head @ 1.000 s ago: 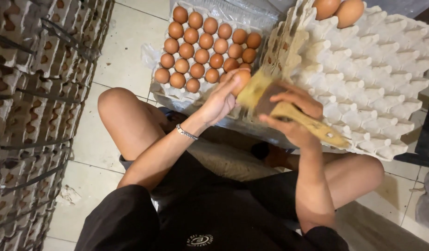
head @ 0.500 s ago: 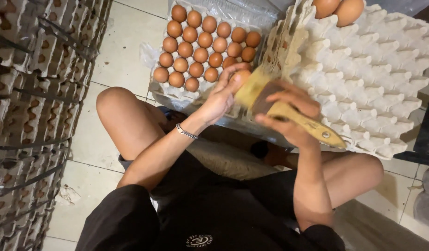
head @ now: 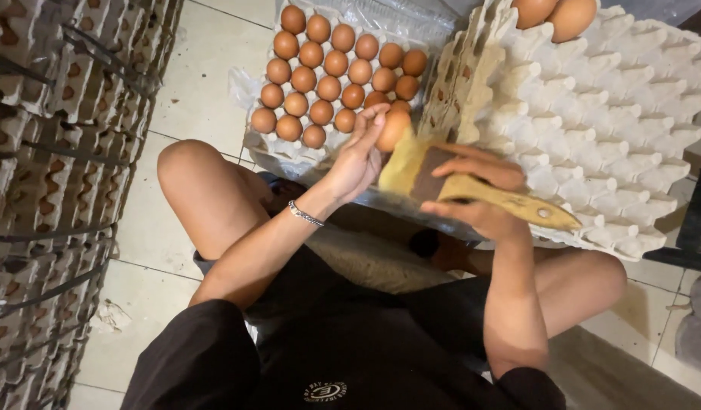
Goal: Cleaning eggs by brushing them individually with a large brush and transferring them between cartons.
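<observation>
My left hand holds a brown egg over my lap, fingers wrapped around it. My right hand grips a wide paintbrush with a yellow wooden handle, its bristles pressed against the egg. Just beyond the hands a tray of brown eggs lies on the floor. To the right stands a stack of pale egg trays with two eggs at its far corner.
Tall stacks of bundled egg trays fill the left side. I sit on a tiled floor with knees apart. Clear plastic sheeting lies under the egg tray. A dark post rises at the right edge.
The egg and brush stay together in front of me. My left hand has turned the egg slightly against the bristles; the brush has barely shifted.
</observation>
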